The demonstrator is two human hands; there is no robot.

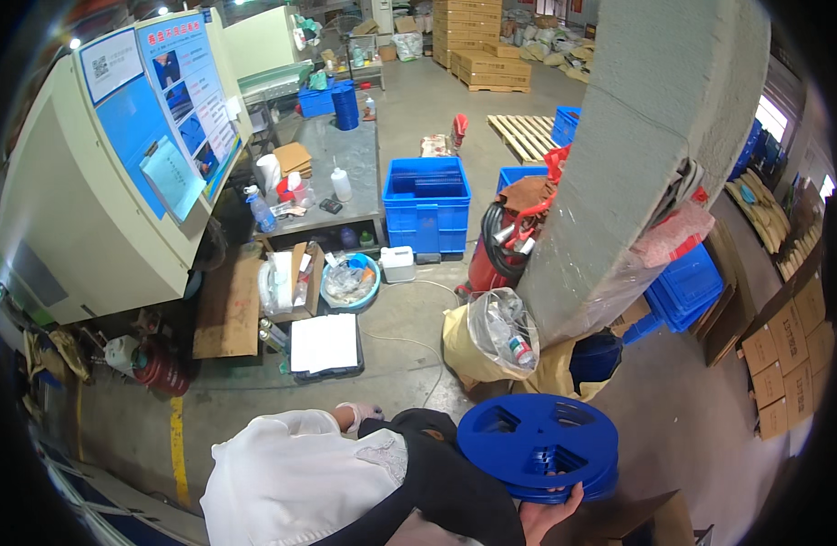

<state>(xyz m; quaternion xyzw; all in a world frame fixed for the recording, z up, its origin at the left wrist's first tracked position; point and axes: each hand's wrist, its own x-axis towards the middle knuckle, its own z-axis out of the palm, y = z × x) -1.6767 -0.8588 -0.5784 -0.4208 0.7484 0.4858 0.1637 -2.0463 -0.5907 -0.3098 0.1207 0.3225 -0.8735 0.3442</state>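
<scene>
A stack of round blue plastic reels [491, 455] with cut-out openings is at the lower right. My right hand [547, 519] grips its near edge; some fingertips show at an opening in the top reel. Beyond my white sleeve, my left hand [356, 416] shows in part, in a pale glove. It is small and partly covered by clothing, so its fingers and anything in them cannot be made out. Dark cloth [464, 478] lies between the two hands, against the reels' left side.
A concrete pillar [618, 182] rises ahead right, beside a red fire extinguisher [494, 259] and a sack of plastic waste [491, 341]. Blue crates [427, 214] stand by a metal table [332, 150]. A pale machine [91, 218] fills the left; an open carton [659, 523] is near right.
</scene>
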